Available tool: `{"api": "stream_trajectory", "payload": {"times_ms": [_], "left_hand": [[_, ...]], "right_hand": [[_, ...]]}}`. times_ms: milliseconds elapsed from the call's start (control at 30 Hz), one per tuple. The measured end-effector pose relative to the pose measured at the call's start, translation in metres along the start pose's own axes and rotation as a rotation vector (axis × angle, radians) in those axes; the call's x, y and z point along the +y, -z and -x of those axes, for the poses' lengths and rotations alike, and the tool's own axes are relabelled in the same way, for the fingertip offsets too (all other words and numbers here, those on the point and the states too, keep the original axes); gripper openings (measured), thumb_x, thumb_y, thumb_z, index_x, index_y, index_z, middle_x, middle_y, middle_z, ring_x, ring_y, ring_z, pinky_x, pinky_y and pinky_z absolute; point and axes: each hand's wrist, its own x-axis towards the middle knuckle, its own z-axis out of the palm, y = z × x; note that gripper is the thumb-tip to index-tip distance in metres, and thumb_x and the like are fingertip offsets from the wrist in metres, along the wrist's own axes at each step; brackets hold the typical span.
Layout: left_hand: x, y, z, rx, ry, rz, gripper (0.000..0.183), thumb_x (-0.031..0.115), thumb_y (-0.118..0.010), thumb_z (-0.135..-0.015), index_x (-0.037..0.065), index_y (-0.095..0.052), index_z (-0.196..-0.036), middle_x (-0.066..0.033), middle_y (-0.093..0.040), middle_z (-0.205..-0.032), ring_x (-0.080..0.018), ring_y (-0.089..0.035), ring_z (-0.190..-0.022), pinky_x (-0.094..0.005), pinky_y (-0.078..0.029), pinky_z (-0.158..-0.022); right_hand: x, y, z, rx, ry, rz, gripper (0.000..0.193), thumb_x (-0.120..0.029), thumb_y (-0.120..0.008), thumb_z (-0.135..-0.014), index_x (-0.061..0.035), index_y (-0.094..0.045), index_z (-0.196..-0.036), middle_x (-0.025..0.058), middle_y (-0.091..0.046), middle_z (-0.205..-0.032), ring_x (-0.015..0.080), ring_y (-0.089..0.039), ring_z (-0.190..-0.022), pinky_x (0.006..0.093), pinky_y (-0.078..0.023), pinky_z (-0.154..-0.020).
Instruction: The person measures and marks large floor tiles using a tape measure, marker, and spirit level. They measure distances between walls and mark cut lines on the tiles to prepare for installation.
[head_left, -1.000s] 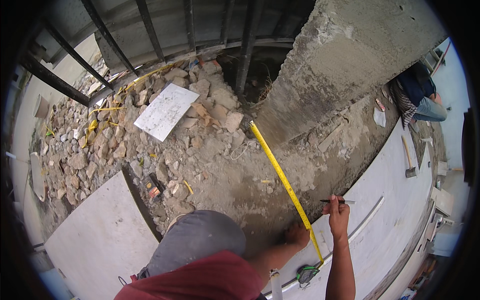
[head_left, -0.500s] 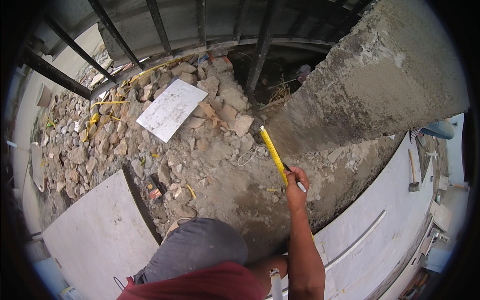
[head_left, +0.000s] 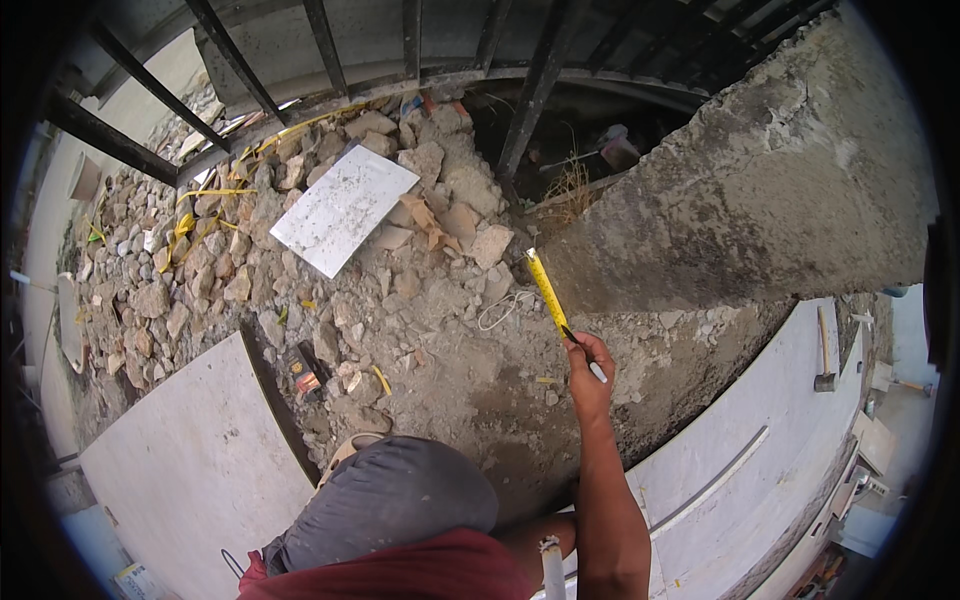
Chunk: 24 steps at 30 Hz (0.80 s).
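Close by the foot of the concrete slab (head_left: 740, 210), the tape (head_left: 546, 288) slants over rubble and dirt toward the person, its far end just beside the slab; whether they touch I cannot tell. The right hand (head_left: 588, 387) pinches a pen (head_left: 597, 372) between thumb and fingers, dark tip over the blade's edge, pale end pointing back. The left hand is hidden behind the right forearm (head_left: 608, 490), so I cannot say whether it is spread or closed, or what it holds.

Several things could go wrong. Nothing visible pins the tape's far end, so a small tug or a bump from the right hand could slide it off its place. The bed under it is uneven, and a thin blade on such ground may twist or buckle. The forearm covers the nearer stretch, so a shift down there could pass unseen. A pen held at its middle could roll in the fingers, and its tip could smear the blade or pick up grit. A loose stone (head_left: 490, 246) near the end might tip against it. Lower down, the pipe (head_left: 553, 572) stands near the forearm; an arm drawn back carelessly could knock it.
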Motion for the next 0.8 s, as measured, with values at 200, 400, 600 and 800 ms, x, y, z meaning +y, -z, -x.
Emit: {"api": "stream_trajectory", "payload": {"times_ms": [200, 400, 600, 800], "left_hand": [[0.0, -0.001, 0.003, 0.005, -0.008, 0.006, 0.043, 0.044, -0.06, -0.093, 0.009, -0.06, -0.118, -0.0163, -0.056, -0.121, -0.0361, -0.057, -0.113, -0.0554, -0.047, -0.091], [-0.003, -0.003, 0.01, 0.018, -0.019, 0.011, 0.042, 0.044, -0.06, -0.093, 0.009, -0.06, -0.118, -0.0163, -0.056, -0.121, -0.0361, -0.057, -0.113, -0.0554, -0.047, -0.091], [-0.007, -0.004, 0.017, 0.034, -0.031, 0.019, 0.042, 0.044, -0.06, -0.093, 0.009, -0.06, -0.117, -0.0162, -0.056, -0.12, -0.0361, -0.057, -0.113, -0.0554, -0.047, -0.091], [-0.008, -0.007, 0.023, 0.049, -0.039, 0.036, 0.042, 0.044, -0.06, -0.093, 0.01, -0.06, -0.117, -0.0162, -0.056, -0.12, -0.0361, -0.057, -0.112, -0.0554, -0.047, -0.091]], "right_hand": [[0.002, -0.002, 0.0, -0.008, 0.0, -0.006, 0.014, -0.006, -0.068, -0.094, -0.0015, -0.069, -0.107, -0.0016, -0.068, -0.09, 0.0059, -0.056, -0.079, 0.0224, -0.044, -0.072], [-0.001, -0.002, 0.0, -0.027, -0.03, 0.012, 0.015, -0.006, -0.068, -0.094, -0.0013, -0.07, -0.108, -0.0023, -0.067, -0.088, 0.0052, -0.055, -0.078, 0.0216, -0.044, -0.073], [0.003, -0.001, -0.002, -0.053, -0.052, -0.022, 0.014, -0.005, -0.066, -0.095, -0.0005, -0.07, -0.107, 0.0014, -0.071, -0.094, 0.0084, -0.062, -0.085, 0.0226, -0.047, -0.081], [0.001, 0.006, 0.0, -0.012, -0.098, -0.114, 0.014, -0.005, -0.061, -0.098, 0.001, -0.067, -0.109, 0.0063, -0.071, -0.098, 0.0144, -0.067, -0.095, 0.0275, -0.05, -0.091]]}}
